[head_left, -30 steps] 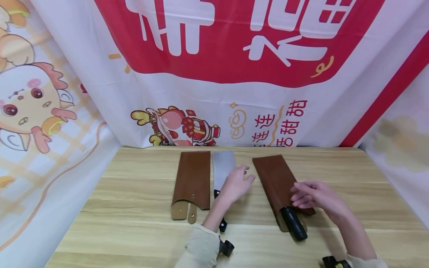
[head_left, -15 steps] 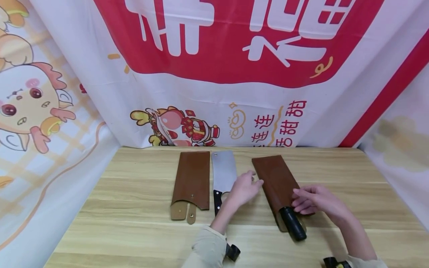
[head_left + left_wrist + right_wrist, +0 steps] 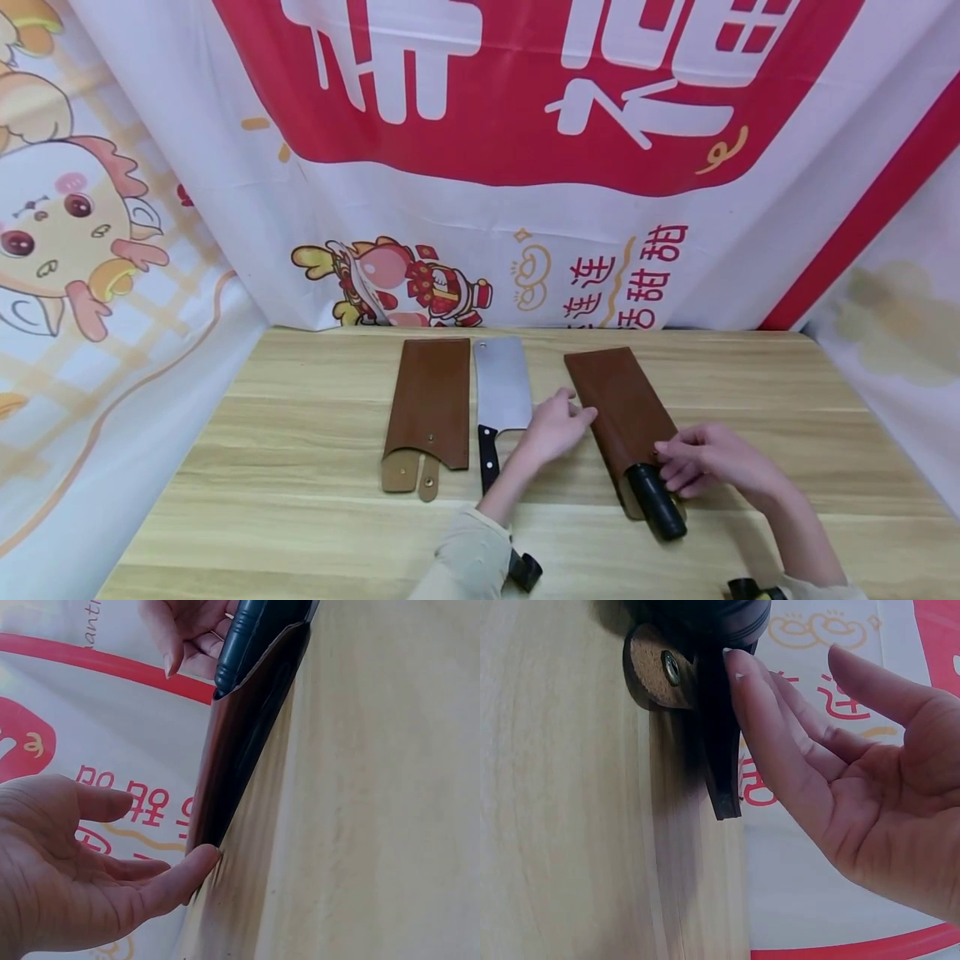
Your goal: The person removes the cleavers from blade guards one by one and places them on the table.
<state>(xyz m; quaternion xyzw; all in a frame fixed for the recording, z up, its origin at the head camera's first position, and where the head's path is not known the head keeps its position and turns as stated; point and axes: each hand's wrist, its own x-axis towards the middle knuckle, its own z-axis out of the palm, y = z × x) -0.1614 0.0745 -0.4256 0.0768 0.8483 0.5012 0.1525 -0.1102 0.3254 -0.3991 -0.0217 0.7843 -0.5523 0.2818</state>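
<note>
A brown leather knife sheath [image 3: 618, 396] lies slanted on the wooden table, with a knife's black handle [image 3: 657, 504] sticking out of its near end. The blade is hidden inside. My left hand [image 3: 555, 429] is at the sheath's left edge, fingers loosely extended; in the left wrist view one fingertip [image 3: 201, 859] meets that edge. At the lower right corner is my right hand [image 3: 712, 462], its fingers loosely bent and fingertips right beside the sheath and handle. A tan strap with a metal snap [image 3: 671, 669] shows under the handle in the right wrist view.
Left of my left forearm lies a bare cleaver [image 3: 502, 383], its black handle partly covered by the arm. Beside it rests a second brown sheath [image 3: 431, 392] with a tan snap strap. A printed white and red cloth [image 3: 480, 200] hangs behind the table.
My left hand has moved right and slightly nearer, from over the cleaver to the sheath's left edge, uncovering more of the cleaver. My right hand has shifted slightly nearer along the sheath.
</note>
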